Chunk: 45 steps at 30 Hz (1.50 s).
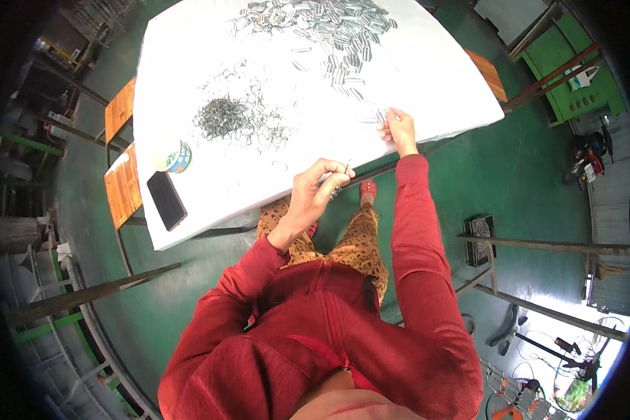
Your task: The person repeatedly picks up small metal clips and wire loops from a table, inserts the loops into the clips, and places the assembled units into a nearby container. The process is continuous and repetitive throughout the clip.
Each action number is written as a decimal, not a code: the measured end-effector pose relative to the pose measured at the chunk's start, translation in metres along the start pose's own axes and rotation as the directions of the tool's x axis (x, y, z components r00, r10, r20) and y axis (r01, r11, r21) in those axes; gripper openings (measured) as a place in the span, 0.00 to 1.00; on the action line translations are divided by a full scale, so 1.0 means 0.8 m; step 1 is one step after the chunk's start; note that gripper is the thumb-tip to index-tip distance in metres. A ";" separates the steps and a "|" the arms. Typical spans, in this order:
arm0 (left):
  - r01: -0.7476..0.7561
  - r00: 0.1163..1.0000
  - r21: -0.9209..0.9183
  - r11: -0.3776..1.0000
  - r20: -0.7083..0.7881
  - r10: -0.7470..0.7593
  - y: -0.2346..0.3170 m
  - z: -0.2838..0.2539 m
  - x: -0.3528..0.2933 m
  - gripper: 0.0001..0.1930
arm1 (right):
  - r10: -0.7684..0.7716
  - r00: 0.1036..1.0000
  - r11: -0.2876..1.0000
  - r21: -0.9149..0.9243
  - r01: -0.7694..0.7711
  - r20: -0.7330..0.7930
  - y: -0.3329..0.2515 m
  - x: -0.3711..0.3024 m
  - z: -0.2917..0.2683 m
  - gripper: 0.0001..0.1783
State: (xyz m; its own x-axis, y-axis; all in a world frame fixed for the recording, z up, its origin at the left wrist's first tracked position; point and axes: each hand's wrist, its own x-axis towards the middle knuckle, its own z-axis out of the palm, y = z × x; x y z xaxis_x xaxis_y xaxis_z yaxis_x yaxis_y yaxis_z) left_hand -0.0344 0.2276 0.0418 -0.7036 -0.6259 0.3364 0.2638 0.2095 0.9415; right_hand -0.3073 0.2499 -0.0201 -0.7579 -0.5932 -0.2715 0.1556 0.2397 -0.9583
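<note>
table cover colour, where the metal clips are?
White: the table cover is a plain white sheet, with grey metal clips piled on it. Head view shows it best.

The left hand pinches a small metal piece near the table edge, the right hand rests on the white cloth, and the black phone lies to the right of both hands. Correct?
Not quite. In the head view the black phone lies left of the left hand and right hand, near the table's left corner. The small metal piece and white cloth are as stated.

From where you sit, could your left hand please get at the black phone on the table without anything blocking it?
Probably yes. The left hand is at the table's near edge, and the phone lies flat by that same edge, further to its left. Only bare white cover shows between them; the small tin sits behind that line. The hand already pinches a small metal piece.
</note>
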 end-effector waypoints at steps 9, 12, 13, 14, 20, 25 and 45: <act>0.078 0.997 -0.062 0.995 0.019 -0.077 0.005 -0.002 0.001 0.03 | 0.044 0.995 0.993 0.116 -0.033 -0.091 -0.002 0.009 0.022 0.16; 0.050 0.999 -0.098 0.994 0.000 -0.050 0.003 0.004 0.004 0.04 | -0.066 0.997 0.990 0.119 0.070 -0.035 0.014 -0.004 0.006 0.10; 0.050 0.999 -0.118 0.992 -0.006 -0.051 0.005 0.005 0.004 0.04 | -0.109 0.994 0.986 0.129 0.109 -0.013 0.017 -0.013 0.004 0.08; 0.046 0.999 -0.041 0.998 0.010 -0.045 0.009 0.004 0.007 0.04 | -0.158 0.987 0.965 0.218 0.146 0.040 0.017 -0.022 -0.002 0.10; 0.207 0.977 -0.144 0.968 0.086 -0.197 -0.015 0.005 0.004 0.05 | -0.261 0.949 0.964 0.103 0.246 0.176 -0.060 -0.150 0.017 0.16; 0.137 0.981 -0.007 0.991 0.142 -0.134 -0.008 0.008 0.005 0.05 | -0.338 0.932 0.940 -0.002 0.342 0.128 -0.086 -0.216 0.033 0.11; -0.030 1.000 0.155 0.988 0.004 0.029 -0.018 -0.026 0.002 0.12 | -0.386 0.908 0.897 0.296 0.329 0.162 -0.068 -0.223 0.039 0.09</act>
State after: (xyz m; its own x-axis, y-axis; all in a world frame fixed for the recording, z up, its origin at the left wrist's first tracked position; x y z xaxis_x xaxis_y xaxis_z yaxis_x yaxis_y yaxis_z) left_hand -0.0253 0.2077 0.0288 -0.6981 -0.6167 0.3639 0.1792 0.3416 0.9226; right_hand -0.1608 0.3187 0.0780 -0.6461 -0.7554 0.1091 0.0777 -0.2072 -0.9752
